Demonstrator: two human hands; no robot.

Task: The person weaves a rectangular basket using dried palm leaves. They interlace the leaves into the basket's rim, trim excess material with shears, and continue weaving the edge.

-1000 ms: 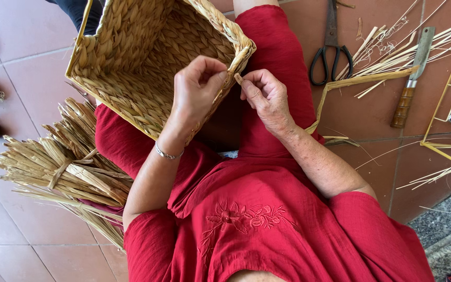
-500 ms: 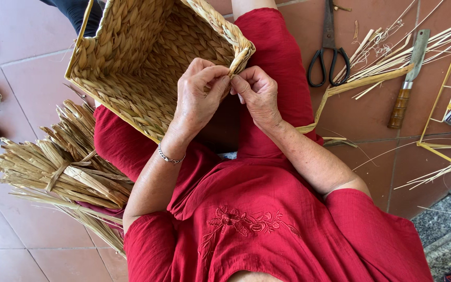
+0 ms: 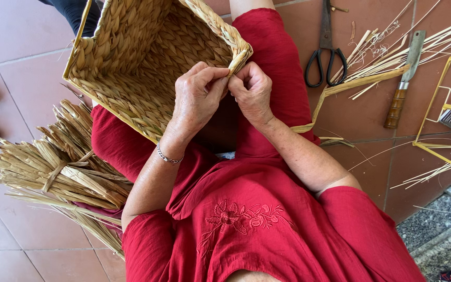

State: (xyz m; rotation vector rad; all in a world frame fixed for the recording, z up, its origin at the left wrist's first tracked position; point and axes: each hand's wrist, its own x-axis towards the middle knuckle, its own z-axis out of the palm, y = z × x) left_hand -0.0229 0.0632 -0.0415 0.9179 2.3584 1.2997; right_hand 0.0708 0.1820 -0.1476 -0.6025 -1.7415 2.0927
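Square woven basket [image 3: 131,57] is resting tipped on the person's lap, its opening facing up and toward the near right; nothing is lying inside it, only the braided inner walls showing. Its near-right corner is sitting just above the knees, and the rim there is running far-left to near-right.

Left hand [image 3: 197,99] is curling over that corner from the left, fingers pinching a pale straw strand [image 3: 234,63] at the rim. Right hand [image 3: 251,91] is meeting it from the right, fingers clenched tight on the same strand, knuckles touching the left hand's fingertips. The strand is standing short and nearly upright out of the rim, tilting slightly toward the far right; whether it is passing through the weave below cannot be told.

A silver bracelet [image 3: 169,156] is circling the left wrist. The person is wearing a red embroidered garment [image 3: 246,224].

On the tiled floor [image 3: 16,47], left of the lap, a tied bundle of dried straw [image 3: 58,172] is lying with its long axis running left to right. On the far right, black-handled scissors [image 3: 327,52] are lying with the blades pointing away, a wooden-handled knife [image 3: 403,78] is lying just right of them, loose straw stalks [image 3: 392,57] are crossing between, and a yellow wire frame [image 3: 434,104] is lying at the right edge
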